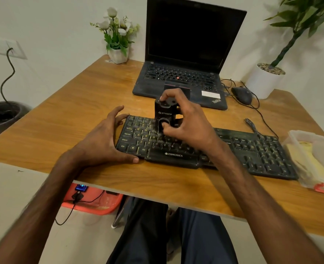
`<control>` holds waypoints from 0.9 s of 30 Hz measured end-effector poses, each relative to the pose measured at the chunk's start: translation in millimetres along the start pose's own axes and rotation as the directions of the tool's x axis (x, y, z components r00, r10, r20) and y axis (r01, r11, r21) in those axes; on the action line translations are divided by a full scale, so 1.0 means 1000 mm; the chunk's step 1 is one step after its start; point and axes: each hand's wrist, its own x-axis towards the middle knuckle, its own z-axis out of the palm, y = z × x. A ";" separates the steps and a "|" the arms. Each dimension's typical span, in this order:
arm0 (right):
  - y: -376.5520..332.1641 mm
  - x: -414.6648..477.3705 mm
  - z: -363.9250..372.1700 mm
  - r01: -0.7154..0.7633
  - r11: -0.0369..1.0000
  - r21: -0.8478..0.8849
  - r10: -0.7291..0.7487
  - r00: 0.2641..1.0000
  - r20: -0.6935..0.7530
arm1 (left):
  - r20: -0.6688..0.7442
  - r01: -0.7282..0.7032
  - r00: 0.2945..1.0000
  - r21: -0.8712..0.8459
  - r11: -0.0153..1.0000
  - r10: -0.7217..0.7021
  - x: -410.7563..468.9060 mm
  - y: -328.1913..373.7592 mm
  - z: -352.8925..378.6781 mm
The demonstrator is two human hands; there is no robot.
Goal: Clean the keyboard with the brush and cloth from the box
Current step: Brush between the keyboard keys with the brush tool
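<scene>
Leftmost, the person's left hand lies spread wide against the left end of the keyboard, thumb along the near edge and fingertips at the far corner, holding nothing and seemingly bracing it. Just to the right of that hand, the brush stands upright on the letter keys. It is a squat black block whose underside is blurred. The right hand grips it, fingers curled over its top and thumb pressing its front face. The brush looks light and rigid in the body, so a hold on the upper block, as now, probably gives good control, though its smooth plastic sides could slip under hard pressing. The keyboard looks flat, stiff and light enough to slide on the wooden table, so an end brace likely helps; rough strokes might lift its keycaps. Well to the right of the right hand sits the clear box, just beside the keyboard's right end. Inside it is the yellow cloth, likely soft and limp and best pinched at a fold.
</scene>
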 end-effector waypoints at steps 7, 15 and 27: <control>-0.005 -0.011 0.003 -0.122 0.957 0.264 0.103 0.991 0.085 | 0.004 0.002 1.000 0.013 1.000 -0.002 -0.001 0.002 0.000; 0.002 -0.007 -0.011 -0.106 0.974 0.198 0.107 0.994 0.007 | -0.006 -0.007 1.000 -0.002 1.000 0.007 0.000 0.001 0.001; 0.005 -0.009 -0.013 -0.157 0.953 0.259 0.138 0.986 0.092 | -0.001 -0.013 1.000 -0.046 0.999 0.013 0.001 -0.001 0.002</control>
